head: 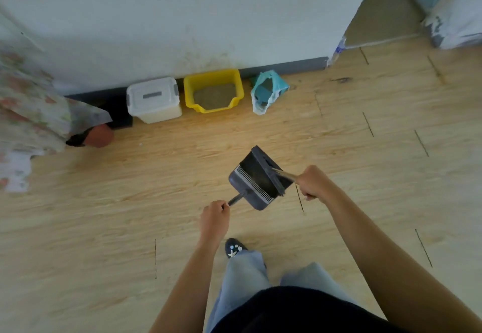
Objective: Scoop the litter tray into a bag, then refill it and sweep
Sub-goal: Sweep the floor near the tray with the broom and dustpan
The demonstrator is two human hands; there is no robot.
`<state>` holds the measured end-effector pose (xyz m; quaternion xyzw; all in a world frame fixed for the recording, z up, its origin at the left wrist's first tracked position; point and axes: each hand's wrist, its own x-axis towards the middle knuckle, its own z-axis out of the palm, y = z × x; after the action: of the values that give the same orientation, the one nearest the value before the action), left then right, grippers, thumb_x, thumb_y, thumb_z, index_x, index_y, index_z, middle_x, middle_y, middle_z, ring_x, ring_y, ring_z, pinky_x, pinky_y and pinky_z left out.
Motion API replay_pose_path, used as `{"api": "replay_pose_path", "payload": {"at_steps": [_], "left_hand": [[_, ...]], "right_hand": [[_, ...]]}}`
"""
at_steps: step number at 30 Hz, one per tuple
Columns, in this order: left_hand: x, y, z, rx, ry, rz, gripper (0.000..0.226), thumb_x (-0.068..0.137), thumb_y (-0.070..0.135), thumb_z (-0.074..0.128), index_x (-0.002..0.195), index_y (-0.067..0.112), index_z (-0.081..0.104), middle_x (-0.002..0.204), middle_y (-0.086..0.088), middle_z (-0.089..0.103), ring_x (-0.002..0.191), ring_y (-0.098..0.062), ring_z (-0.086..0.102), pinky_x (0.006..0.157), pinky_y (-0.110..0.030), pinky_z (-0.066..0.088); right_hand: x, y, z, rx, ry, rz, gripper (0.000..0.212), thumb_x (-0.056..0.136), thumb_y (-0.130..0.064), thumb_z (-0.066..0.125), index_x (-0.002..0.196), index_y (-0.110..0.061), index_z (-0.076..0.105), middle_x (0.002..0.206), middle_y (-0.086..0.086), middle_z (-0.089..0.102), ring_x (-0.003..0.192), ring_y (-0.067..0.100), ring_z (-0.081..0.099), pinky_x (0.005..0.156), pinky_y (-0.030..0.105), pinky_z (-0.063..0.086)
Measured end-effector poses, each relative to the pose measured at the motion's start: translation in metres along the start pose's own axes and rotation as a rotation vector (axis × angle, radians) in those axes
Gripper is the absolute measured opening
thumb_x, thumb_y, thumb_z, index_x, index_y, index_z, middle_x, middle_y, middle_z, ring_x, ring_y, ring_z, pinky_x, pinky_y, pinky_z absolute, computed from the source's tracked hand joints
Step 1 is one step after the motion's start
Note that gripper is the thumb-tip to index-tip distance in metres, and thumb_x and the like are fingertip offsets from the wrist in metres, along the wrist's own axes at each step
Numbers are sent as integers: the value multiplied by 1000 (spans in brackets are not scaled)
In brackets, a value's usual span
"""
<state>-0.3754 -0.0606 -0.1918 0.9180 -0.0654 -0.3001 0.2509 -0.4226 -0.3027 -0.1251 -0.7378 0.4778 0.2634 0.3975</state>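
A yellow litter tray (pixel 189 86) with grey-brown litter stands against the wall. Right of it lies an open teal and white plastic bag (pixel 268 92). A white lidded storage box (pixel 154 99) stands to the tray's left. My left hand (pixel 214 219) is shut on the thin handle of a dark grey dustpan (pixel 251 188) with a comb edge, held above the wooden floor. My right hand (pixel 314 182) is shut on the metal handle of a broom (pixel 268 169), whose dark head rests across the dustpan's mouth.
Flowered cloth (pixel 28 113) hangs at the left over a brown object and a dark base. A plastic bottle (pixel 337 51) leans at the wall corner. A white sack (pixel 456 19) sits at the far right. My legs and a dark shoe (pixel 234 249) are below the hands.
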Motion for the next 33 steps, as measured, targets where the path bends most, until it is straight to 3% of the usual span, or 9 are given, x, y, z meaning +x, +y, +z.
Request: {"api": "replay_pose_path", "payload": {"at_steps": [8,15,20,22,24,26,29,31,33], "left_hand": [[-36,90,68,76,-57,84,34,95,16,43,67,3,58,55,-8,49,48,-22,42,46,-30,22],[-73,168,131,92,-128,199,40,96,13,44,55,12,40,47,-3,36,42,-18,34,47,-28,22],[-105,221,171,151,-183,292,45,96,13,44,52,18,38,46,1,33,41,-15,30,45,-27,21],[-117,242,189,189,-205,320,40,96,13,44,56,15,47,47,1,37,42,-15,33,43,-26,21],[-128,261,208,218,-232,360,33,96,13,44,66,10,58,48,2,40,41,-13,34,42,-25,22],[-139,280,226,256,-258,401,34,97,13,43,68,9,60,49,1,42,41,-14,35,42,-25,22],[-159,309,253,335,-290,472,38,97,14,43,60,12,51,49,0,42,43,-15,38,42,-27,23],[-169,325,268,370,-312,498,34,96,14,44,64,10,54,50,-1,43,44,-15,39,43,-28,23],[-184,345,293,442,-359,579,31,96,14,44,70,9,61,52,0,45,46,-13,41,43,-28,25]], "right_hand": [[-16,120,-71,176,39,63,22,94,-6,46,103,9,59,71,17,59,52,24,53,54,31,45],[-33,221,-122,332,85,118,23,93,-4,44,101,11,59,66,17,51,49,22,42,57,34,35],[-52,285,-149,477,133,192,26,92,1,46,109,12,62,70,18,59,61,27,57,58,31,44],[-67,309,-162,496,148,183,27,92,0,47,112,13,61,74,16,62,62,26,62,51,20,50],[-79,336,-174,502,170,174,28,93,-3,46,112,14,58,64,11,53,52,21,52,29,11,38],[-91,363,-182,543,211,226,29,93,-4,46,113,15,56,60,9,47,49,19,45,22,11,30],[-109,407,-192,644,245,274,26,94,-6,47,111,9,58,61,8,47,49,17,45,29,16,38],[-117,432,-195,700,276,314,13,94,-8,48,99,-2,57,62,7,48,50,17,46,40,21,41],[-128,468,-195,792,324,389,7,93,-7,49,93,-1,53,65,8,52,52,18,49,47,24,43]]}}
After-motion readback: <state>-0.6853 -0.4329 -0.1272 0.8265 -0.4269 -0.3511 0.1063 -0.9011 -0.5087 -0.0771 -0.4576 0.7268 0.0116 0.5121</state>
